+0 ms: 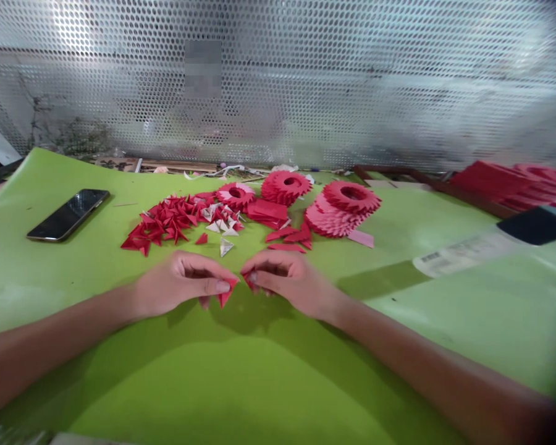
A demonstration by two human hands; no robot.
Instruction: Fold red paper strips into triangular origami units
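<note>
My left hand (180,284) pinches a small red folded paper triangle (227,293) between thumb and fingers. Close to it, my right hand (290,281) pinches another red paper piece (249,279), mostly hidden by the fingers. The two pieces are slightly apart, held above the green table surface (241,383). Beyond the left hand lies a pile of red folded triangles (171,219), with several white printed ones (222,219) at its right side. A single white triangle (226,247) lies just past my fingertips.
Behind stand a small red-and-pink paper ring (245,196), a red ring (278,191) and a taller pink-and-red one (338,216). Red paper slips (267,213) lie between them. A phone (69,215) rests at left; a clear strip with a dark end (472,250) is at right.
</note>
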